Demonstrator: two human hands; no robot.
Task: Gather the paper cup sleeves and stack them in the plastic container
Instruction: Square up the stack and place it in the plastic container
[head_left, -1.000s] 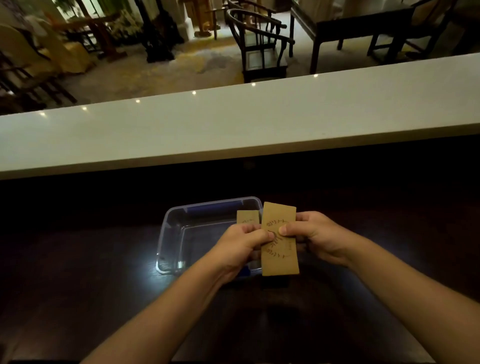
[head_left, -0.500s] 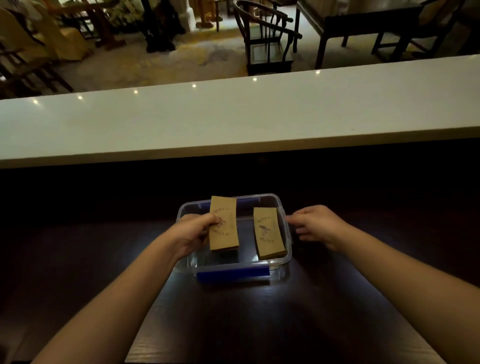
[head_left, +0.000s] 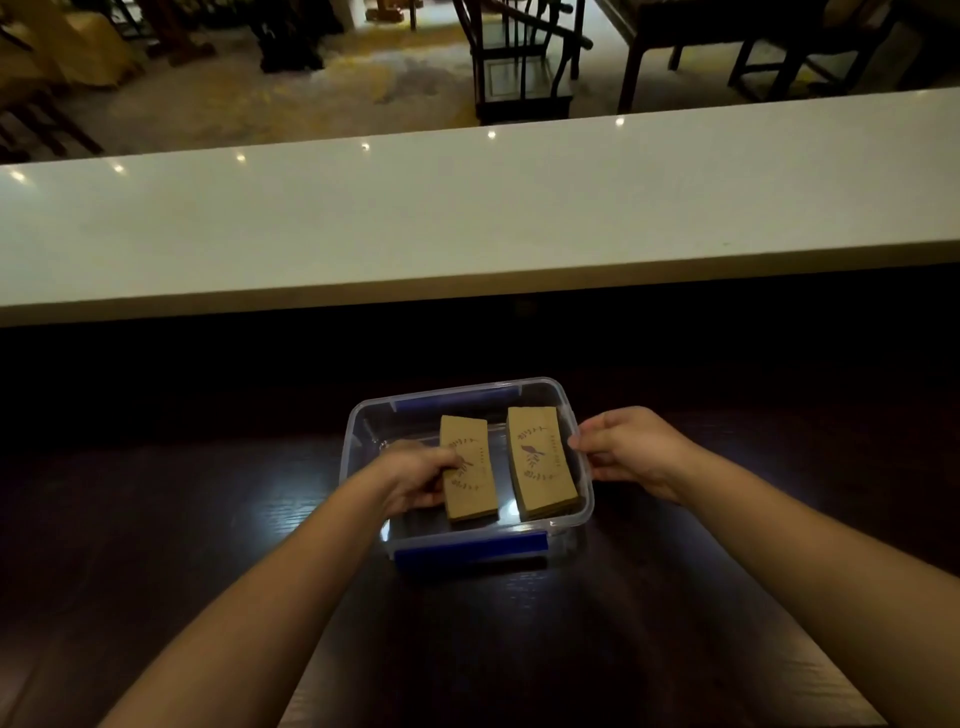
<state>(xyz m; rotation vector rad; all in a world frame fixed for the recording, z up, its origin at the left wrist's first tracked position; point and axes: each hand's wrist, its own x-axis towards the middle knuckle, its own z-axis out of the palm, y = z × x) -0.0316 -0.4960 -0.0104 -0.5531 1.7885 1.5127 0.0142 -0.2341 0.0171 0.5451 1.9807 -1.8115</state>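
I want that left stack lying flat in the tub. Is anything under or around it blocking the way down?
Nothing visible does. The left hand holds the left stack of sleeves inside the plastic container, beside the right stack. The floor around it looks bare; directly beneath is hidden.

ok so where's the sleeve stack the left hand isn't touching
In the head view that sleeve stack lies in the right half of the plastic container, beside the stack under the left hand; the right hand grips the rim next to it.
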